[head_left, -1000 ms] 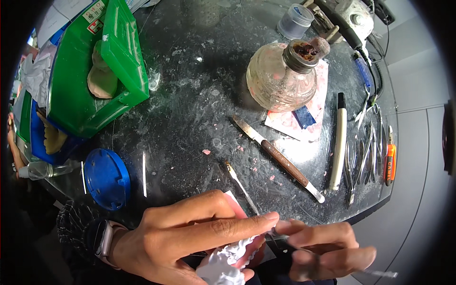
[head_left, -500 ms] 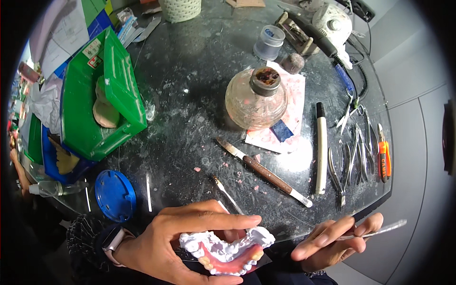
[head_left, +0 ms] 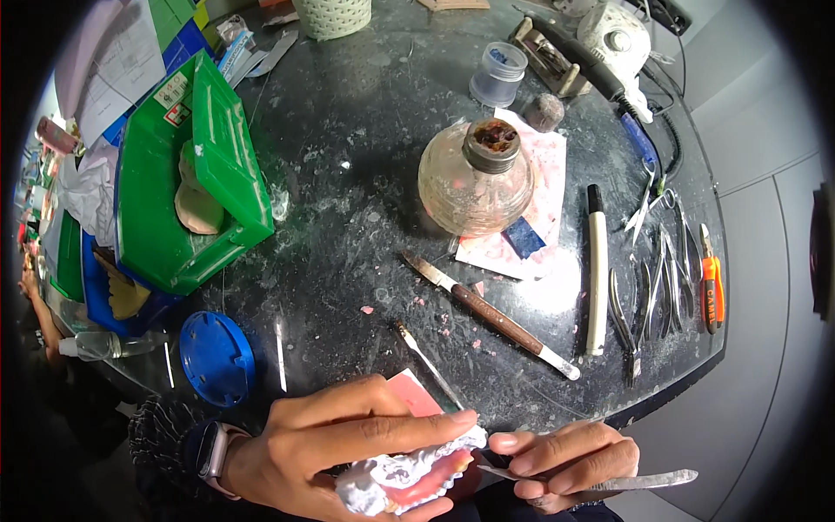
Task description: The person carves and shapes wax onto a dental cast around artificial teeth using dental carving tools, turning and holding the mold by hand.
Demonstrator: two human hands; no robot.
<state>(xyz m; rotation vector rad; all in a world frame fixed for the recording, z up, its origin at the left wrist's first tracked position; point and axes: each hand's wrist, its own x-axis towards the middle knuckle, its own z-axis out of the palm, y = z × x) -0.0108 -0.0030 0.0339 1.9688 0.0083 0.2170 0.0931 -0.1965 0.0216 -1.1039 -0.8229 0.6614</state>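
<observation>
My left hand (head_left: pixel 322 439) is closed around a white plaster dental cast (head_left: pixel 374 496), which carries a pink wax base with a row of teeth. My right hand (head_left: pixel 574 461) pinches a slim metal wax carver (head_left: pixel 665 480). Its tip lies close beside the right end of the cast; whether it touches I cannot tell. Behind my left fingers, a pink wax sheet (head_left: pixel 414 391) and a thin metal instrument (head_left: pixel 430 365) lie on the dark bench. A wooden-handled wax knife (head_left: pixel 491 315) rests farther off.
A glass spirit lamp (head_left: pixel 476 187) stands on a stained sheet mid-bench. To its right are a white rod-shaped tool (head_left: pixel 597 278), several pliers and scissors, and orange-handled cutters (head_left: pixel 712 291). At left sit a green bin (head_left: pixel 156 209) and a blue round lid (head_left: pixel 216 358).
My right hand has moved left, bringing the carver tip next to the cast. My left hand has tilted the cast, and more of the pink wax sheet shows behind it.
</observation>
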